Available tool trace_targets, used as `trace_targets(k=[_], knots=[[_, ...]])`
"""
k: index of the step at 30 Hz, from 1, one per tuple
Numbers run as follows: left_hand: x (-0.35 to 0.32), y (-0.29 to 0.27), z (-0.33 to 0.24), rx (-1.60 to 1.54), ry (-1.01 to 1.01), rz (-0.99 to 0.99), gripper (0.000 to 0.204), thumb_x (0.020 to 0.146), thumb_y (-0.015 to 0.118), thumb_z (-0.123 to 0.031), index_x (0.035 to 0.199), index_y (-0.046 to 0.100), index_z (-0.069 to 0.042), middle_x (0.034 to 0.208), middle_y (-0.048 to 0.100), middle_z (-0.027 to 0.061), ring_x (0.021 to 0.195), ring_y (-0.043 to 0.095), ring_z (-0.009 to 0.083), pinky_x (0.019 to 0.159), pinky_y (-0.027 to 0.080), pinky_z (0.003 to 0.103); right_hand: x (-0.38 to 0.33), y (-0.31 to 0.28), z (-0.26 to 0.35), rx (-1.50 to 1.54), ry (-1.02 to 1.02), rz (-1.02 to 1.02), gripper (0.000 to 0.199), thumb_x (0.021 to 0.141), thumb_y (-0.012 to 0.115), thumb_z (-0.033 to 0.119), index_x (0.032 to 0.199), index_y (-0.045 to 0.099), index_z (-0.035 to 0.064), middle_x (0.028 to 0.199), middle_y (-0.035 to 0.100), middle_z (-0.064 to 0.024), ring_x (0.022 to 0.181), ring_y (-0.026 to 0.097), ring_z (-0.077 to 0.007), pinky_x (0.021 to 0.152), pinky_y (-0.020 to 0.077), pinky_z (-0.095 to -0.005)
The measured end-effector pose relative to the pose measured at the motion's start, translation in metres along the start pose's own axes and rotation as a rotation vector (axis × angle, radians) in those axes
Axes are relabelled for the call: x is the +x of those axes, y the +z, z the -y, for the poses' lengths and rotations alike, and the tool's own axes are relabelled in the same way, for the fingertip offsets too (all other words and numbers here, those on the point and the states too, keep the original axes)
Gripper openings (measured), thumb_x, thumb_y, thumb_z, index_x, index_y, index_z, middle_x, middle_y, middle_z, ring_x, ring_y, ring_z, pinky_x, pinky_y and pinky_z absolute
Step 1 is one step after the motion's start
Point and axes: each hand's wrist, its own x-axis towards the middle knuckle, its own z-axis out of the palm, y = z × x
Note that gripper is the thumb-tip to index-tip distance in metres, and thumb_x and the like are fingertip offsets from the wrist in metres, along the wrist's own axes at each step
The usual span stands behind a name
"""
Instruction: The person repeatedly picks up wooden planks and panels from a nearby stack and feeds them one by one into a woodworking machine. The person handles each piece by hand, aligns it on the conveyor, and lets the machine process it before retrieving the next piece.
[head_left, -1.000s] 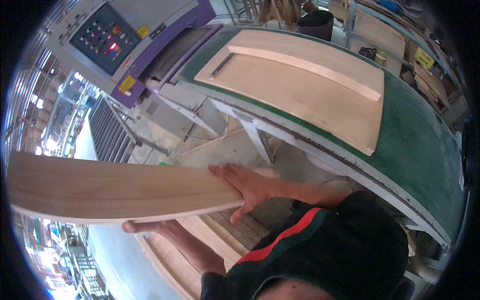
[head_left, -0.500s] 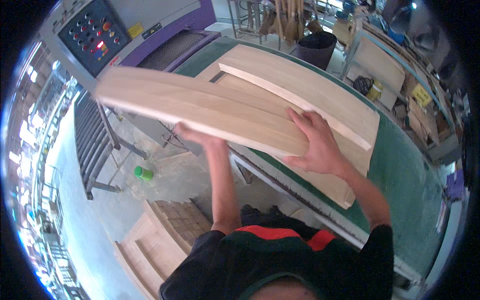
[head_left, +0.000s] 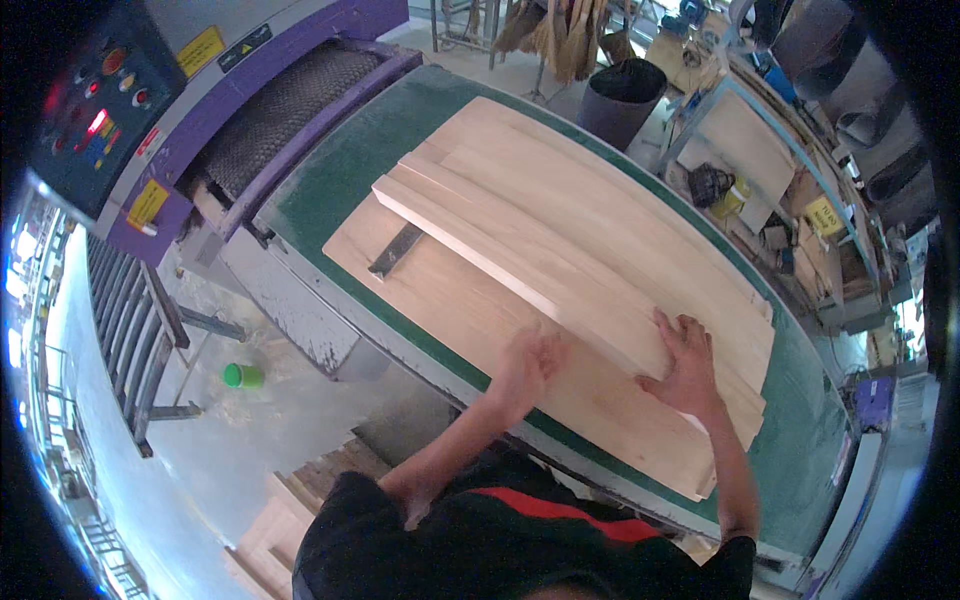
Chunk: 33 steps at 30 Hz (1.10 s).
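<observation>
Pale wooden boards lie stacked on the green table. A narrow board [head_left: 500,240] rests on top, along the near side of a wider wooden panel [head_left: 560,170]. Under its near edge, another wooden panel [head_left: 440,295] sticks out towards me. On that lower panel lies a dark flat strip [head_left: 397,250], partly covered by the narrow board. My right hand [head_left: 687,368] touches the narrow board near its right end, fingers spread. Motion blurs my left hand [head_left: 530,368], which is over the lower panel, off the narrow board; its fingers look bent.
A purple and grey machine [head_left: 290,110] with a mesh belt adjoins the table's [head_left: 310,190] far left end. A roller stand [head_left: 130,340] and a green container [head_left: 243,376] are on the floor at left. Behind the table stands a dark bin [head_left: 622,105], beside a cluttered shelf [head_left: 745,150].
The narrow board, tilted up in both hands before, now lies on the stack. My left hand has left its edge and moved right and nearer me. The dark strip shows more.
</observation>
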Motion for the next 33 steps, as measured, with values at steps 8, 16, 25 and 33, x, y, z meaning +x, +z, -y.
trace_targets(k=[8,16,25,33], knots=[[-0.005,-0.069,-0.248,1.013,1.145,-0.224,0.041,0.091,0.053,-0.026,0.119,0.057,0.004,0.115,0.061,0.0109,0.107,0.056,0.0198,0.095,0.042,0.033,0.002,0.061,0.022,0.126,0.276,-0.371,0.093,0.061,0.082,0.017,0.141,0.034,0.0095,0.132,0.042,-0.0204,0.126,0.036,-0.0392,0.107,0.0294,-0.0473],[0.122,-0.091,-0.367,1.119,0.707,0.139,0.055,0.099,0.030,-0.034,0.140,0.035,0.002,0.144,0.038,0.0143,0.133,0.036,0.0278,0.111,0.027,0.040,-0.077,0.138,0.037,1.254,1.161,-0.937,0.066,0.083,0.065,0.011,0.139,0.032,-0.0024,0.137,0.042,-0.0181,0.120,0.046,-0.0289,0.099,0.0426,-0.0405],[0.086,-0.111,-0.371,1.099,0.635,0.161,0.084,0.091,0.021,-0.065,0.145,0.022,-0.001,0.151,0.025,0.0142,0.138,0.023,0.0322,0.114,0.018,0.046,-0.062,0.124,0.031,1.543,0.883,-1.201,0.070,0.078,0.050,-0.011,0.142,0.021,-0.0090,0.149,0.025,-0.0182,0.137,0.028,-0.0262,0.112,0.0282,-0.0385],[0.096,-0.075,-0.299,0.778,0.446,0.098,0.083,0.092,0.023,-0.062,0.141,0.029,0.005,0.148,0.031,0.0161,0.137,0.027,0.0307,0.114,0.019,0.045,-0.074,0.157,-0.029,1.236,0.855,-1.284,0.058,0.082,0.049,-0.004,0.139,0.035,-0.0051,0.141,0.041,-0.0103,0.121,0.045,-0.0204,0.096,0.0436,-0.0322]])
